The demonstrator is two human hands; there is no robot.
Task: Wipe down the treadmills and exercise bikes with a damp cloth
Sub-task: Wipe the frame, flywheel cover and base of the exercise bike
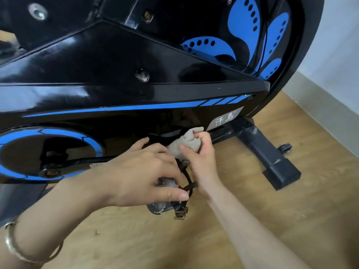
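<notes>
The right hand (201, 152) clutches a bunched grey cloth (186, 143) and presses it against the bike (116, 74) low on its black casing, beside the white label. The left hand (143, 171) curls over the pedal (165, 206), thumb beneath, and hides most of it; only the toothed lower edge and the strap (189, 183) show. The crank (77, 164) vanishes under that hand. The upper bike is cut off above. The foot (272, 162) rests on the wooden floor (252, 210).
</notes>
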